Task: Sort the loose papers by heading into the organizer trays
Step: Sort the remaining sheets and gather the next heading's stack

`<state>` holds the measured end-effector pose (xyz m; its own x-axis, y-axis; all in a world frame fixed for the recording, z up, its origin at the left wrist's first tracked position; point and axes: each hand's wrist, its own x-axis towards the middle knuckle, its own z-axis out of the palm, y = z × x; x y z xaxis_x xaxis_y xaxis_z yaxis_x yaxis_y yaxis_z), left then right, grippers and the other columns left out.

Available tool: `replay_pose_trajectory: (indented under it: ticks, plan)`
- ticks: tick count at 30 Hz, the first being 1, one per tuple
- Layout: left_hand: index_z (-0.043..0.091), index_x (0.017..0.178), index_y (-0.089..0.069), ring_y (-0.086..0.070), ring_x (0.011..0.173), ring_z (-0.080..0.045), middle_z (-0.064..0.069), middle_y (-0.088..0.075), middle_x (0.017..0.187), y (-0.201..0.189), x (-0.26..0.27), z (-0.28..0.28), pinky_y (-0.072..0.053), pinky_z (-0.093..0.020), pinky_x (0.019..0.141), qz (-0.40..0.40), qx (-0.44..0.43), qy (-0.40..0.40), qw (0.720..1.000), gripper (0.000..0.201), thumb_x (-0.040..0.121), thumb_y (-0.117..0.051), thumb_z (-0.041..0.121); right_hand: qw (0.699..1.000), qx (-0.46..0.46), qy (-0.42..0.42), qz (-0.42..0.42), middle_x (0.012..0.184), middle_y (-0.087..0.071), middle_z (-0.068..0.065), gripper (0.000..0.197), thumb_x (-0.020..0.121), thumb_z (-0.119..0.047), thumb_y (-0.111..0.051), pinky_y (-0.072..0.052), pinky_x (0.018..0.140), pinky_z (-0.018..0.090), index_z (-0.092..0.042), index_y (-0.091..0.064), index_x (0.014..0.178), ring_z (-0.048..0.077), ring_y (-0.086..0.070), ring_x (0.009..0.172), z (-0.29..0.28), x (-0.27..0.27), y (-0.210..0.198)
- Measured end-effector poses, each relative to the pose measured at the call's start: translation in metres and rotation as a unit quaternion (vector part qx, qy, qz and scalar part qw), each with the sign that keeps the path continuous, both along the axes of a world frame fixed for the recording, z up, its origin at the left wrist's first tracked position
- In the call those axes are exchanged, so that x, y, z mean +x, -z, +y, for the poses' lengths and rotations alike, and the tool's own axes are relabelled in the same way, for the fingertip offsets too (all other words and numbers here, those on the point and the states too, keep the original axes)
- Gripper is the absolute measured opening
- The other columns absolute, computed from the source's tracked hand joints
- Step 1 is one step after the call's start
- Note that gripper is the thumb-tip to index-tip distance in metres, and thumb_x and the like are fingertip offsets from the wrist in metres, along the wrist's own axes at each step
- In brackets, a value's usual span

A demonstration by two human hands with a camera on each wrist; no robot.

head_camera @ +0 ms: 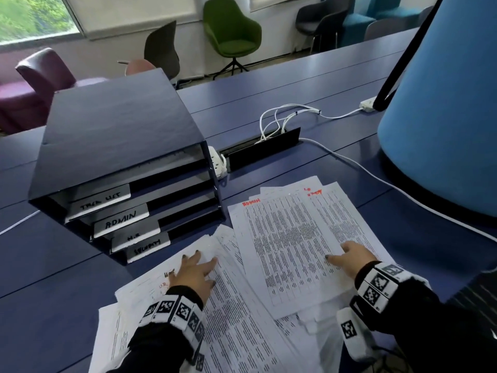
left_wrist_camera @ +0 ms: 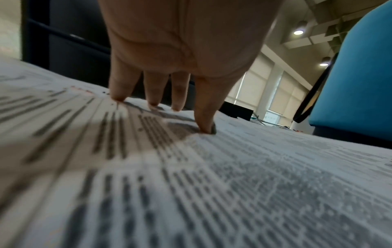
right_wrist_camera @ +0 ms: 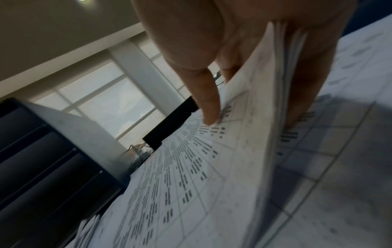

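Soft window daylight, ceiling spots; wrist views dim, blurred; edges warped.

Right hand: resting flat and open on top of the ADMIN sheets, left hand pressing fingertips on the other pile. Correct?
Not quite. The right hand is not flat and open: the right wrist view shows it pinching the edge of the ADMIN sheets, thumb on top and fingers underneath. The rest holds: the left hand presses its fingertips on the other pile.

**Background clutter on my feed**

I see a dark blue desk [head_camera: 309,84], tangled white cables [head_camera: 279,118] entering a black cable slot [head_camera: 265,150], a big blue fabric lampshade [head_camera: 443,117], and green [head_camera: 231,30], maroon [head_camera: 32,84] and grey chairs [head_camera: 320,20] behind.
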<state>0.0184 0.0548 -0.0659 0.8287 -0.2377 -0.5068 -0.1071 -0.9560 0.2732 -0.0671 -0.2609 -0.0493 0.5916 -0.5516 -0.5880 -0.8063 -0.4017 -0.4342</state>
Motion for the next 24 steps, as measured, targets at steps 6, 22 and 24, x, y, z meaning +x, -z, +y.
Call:
replay_pose_trajectory:
  ticks: [6, 22, 24]
  plan:
    - [0.042, 0.141, -0.030, 0.001, 0.146, -0.015, 0.006, -0.008, 0.157, 0.003, 0.003, 0.013, -0.005, -0.046, 0.118, -0.013, -0.071, -0.017, 0.997, 0.059, 0.092, -0.056, 0.022, 0.997, -0.064, -0.037, 0.005, 0.134, -0.050, 0.016, 0.048, 0.092, -0.009, -0.053, -0.039, 0.093, 0.028, -0.007, -0.038, 0.138, 0.031, -0.049, 0.120, -0.023, -0.005, -0.001]
    - [0.024, 0.144, -0.034, -0.013, 0.144, -0.015, 0.003, -0.016, 0.156, -0.008, -0.011, -0.048, -0.005, -0.025, 0.115, -0.115, -0.101, 0.023, 0.988, 0.054, 0.093, -0.048, 0.014, 0.983, -0.133, -0.067, 0.111, 0.111, -0.063, 0.003, 0.022, 0.085, -0.037, -0.063, -0.039, 0.077, 0.021, -0.020, -0.061, 0.099, 0.019, -0.058, 0.102, -0.086, -0.042, 0.010]
    - [0.020, 0.139, -0.043, -0.035, 0.133, -0.012, 0.002, -0.033, 0.146, -0.008, -0.017, -0.069, -0.020, -0.013, 0.106, -0.071, -0.175, 0.004, 0.982, 0.047, 0.093, -0.051, 0.015, 0.985, -0.140, -0.063, 0.076, 0.090, -0.063, 0.001, 0.015, 0.082, -0.032, -0.068, -0.040, 0.069, 0.022, -0.020, -0.059, 0.080, 0.019, -0.059, 0.087, -0.094, -0.040, 0.005]
